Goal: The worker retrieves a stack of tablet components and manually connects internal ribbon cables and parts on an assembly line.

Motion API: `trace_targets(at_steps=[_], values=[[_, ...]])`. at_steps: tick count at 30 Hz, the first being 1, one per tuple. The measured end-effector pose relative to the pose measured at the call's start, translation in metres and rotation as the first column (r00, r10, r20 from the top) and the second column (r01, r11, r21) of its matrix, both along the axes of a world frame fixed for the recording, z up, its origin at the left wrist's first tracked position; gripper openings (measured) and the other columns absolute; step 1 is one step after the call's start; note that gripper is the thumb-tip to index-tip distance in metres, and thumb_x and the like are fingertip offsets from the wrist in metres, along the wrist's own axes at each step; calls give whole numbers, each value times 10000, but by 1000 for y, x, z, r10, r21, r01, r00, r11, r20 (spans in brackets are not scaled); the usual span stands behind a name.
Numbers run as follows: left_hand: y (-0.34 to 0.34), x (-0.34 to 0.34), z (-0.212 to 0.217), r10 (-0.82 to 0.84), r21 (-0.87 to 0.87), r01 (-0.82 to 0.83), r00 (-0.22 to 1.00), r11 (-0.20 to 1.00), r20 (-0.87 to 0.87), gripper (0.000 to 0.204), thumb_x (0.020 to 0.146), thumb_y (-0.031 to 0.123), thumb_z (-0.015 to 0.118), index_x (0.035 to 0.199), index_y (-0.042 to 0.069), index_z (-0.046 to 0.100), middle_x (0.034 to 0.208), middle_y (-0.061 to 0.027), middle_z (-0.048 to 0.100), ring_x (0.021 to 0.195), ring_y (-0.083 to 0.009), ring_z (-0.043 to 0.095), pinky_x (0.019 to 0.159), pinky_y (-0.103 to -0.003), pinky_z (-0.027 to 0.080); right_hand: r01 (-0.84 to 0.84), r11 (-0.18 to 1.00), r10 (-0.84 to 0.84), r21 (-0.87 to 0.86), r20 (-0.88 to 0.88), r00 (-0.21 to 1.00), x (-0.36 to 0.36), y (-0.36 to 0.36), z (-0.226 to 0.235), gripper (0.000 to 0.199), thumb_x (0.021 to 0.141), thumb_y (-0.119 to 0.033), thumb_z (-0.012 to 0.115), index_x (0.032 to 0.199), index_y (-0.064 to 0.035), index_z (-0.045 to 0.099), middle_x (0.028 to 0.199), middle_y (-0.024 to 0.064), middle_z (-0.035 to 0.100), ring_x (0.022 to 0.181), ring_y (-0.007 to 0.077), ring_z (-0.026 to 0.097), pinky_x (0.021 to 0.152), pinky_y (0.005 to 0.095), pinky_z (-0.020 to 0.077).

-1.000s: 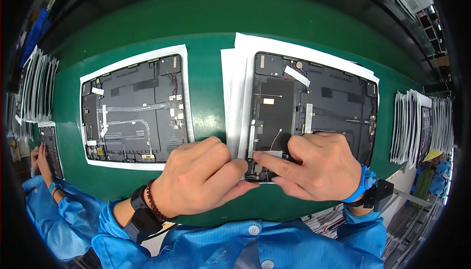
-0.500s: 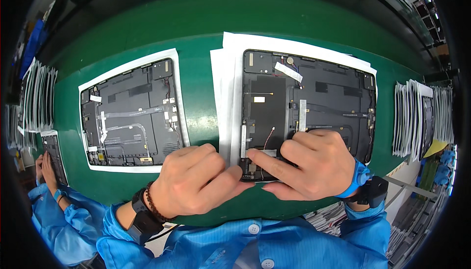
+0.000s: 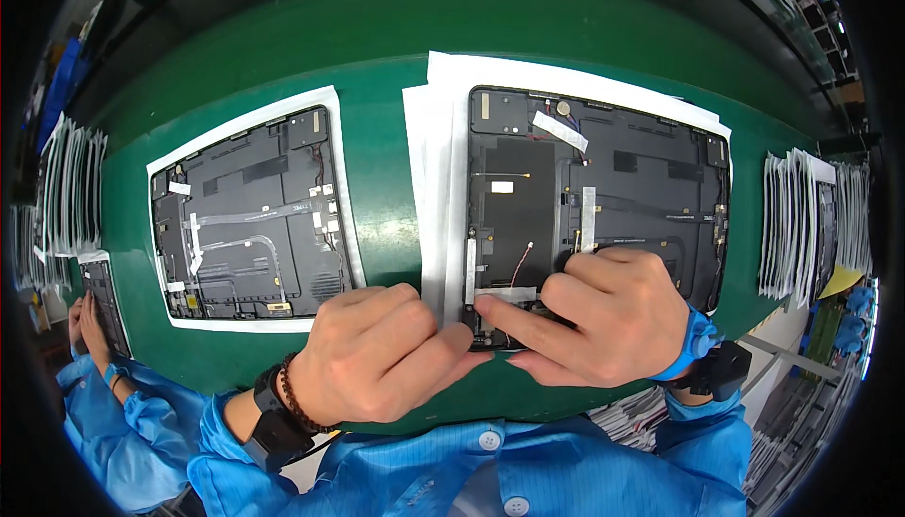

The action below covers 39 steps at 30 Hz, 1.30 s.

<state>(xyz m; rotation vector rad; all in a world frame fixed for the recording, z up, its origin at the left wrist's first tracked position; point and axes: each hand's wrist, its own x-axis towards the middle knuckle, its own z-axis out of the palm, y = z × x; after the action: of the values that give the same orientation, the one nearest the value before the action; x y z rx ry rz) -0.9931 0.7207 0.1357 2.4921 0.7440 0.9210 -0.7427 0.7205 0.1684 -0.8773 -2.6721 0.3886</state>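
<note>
A black tablet back cover, with small cables and strips of pale tape inside, lies before me on white sheets. My left hand is closed, thumb and forefinger at the cover's near left corner. My right hand reaches over the near edge. Its forefinger presses by the left end of a pale tape strip, the thumb sits at the front rim and the other fingers are curled. Beside the strip, a thin red cable stands up. What lies under my fingertips is hidden.
Another tablet back cover lies on a white sheet to the left on the green table. Stacks of covers between white sheets stand at left and right. A co-worker's hands rest on a cover at the far left.
The whole view has shifted slightly. My hands stay at the same near left corner of the cover, the right forefinger still pressing by the tape.
</note>
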Motion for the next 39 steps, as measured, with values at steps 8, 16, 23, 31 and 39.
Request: trace_targets(at_steps=[8,16,23,31,39], values=[[-6,8,4,-7,8,8,999,1000,-42,303,672,138,875,868,12,681,652,-7,473,501,-149,501,419,-282,382,23,999,-25,-28,-73,997,2,0,-4,437,714,-224,767,1122,-77,720,805,-20,507,609,107,506,487,248,483],[-20,23,23,106,-13,-113,967,994,-232,259,693,91,827,879,37,656,631,-28,466,477,-194,500,424,-328,389,58,998,-58,-12,-45,997,5,-7,-2,421,733,-226,748,1130,-88,717,796,-19,504,628,111,535,506,263,484],[-12,14,34,111,-177,-135,984,975,-136,213,758,48,788,911,15,644,660,-62,512,517,-212,546,464,-326,424,130,990,-123,52,-121,985,27,-20,42,504,788,-340,763,1198,-49,722,732,3,494,602,144,512,508,288,436],[37,17,26,368,-309,-397,918,864,-150,90,947,58,659,897,-7,623,643,-101,577,549,-185,572,525,-320,430,791,612,-765,21,-240,598,120,-31,17,333,935,-19,626,1261,36,669,696,43,460,600,105,398,539,281,309],[50,34,14,423,-340,-457,890,822,-172,225,976,158,668,838,3,583,558,-71,492,489,-165,438,491,-334,361,819,536,-819,-203,-359,447,136,-26,-30,427,941,-59,646,1362,6,625,696,-10,461,621,60,400,557,247,336]])
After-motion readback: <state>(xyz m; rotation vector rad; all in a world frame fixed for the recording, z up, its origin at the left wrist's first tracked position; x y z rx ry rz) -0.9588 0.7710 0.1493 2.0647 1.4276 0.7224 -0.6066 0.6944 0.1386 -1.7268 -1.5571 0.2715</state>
